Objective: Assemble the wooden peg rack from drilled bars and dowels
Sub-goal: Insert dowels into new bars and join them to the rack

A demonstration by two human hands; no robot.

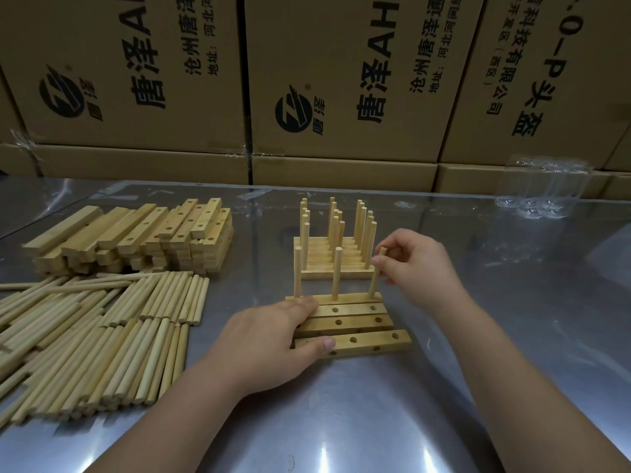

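- Four drilled bars [358, 324] lie side by side on the metal table [375, 421].
- The left hand [273, 343] lies flat over the bars' left end, fingers straight, thumb against the nearest bar, clasping nothing.
- The right hand [416, 261] pinches a dowel [374, 285] between thumb and fingertips; it stands upright at the farthest bar's right end.
- Two more dowels [337, 271] stand in that same bar.
- Just behind the bars stands a finished rack [336, 273].
- Left of the bars lie loose dowels [102, 336], with stacked bars [136, 237] beyond them.
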